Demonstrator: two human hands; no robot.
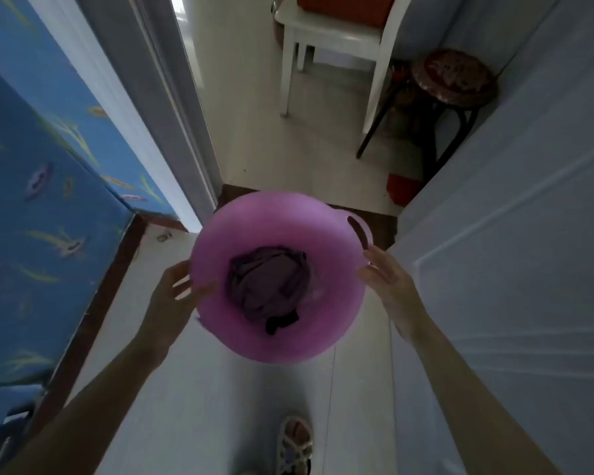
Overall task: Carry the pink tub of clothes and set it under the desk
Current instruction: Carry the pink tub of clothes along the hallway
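The pink tub (254,217) is held up in front of me at the doorway, seen from above. Dark purple clothes (270,282) lie bunched in its bottom. My left hand (175,293) grips the tub's left rim, thumb over the edge. My right hand (388,279) presses against the right rim just below the tub's handle slot (359,231), fingers fairly straight. No desk is in view.
A white door (511,269) stands open on my right and a door frame (172,108) on my left. Beyond the dark threshold (378,217) stand a white chair (333,39) and a round dark stool (455,80). Blue patterned fabric (31,200) fills the left. My sandalled foot (294,443) is below.
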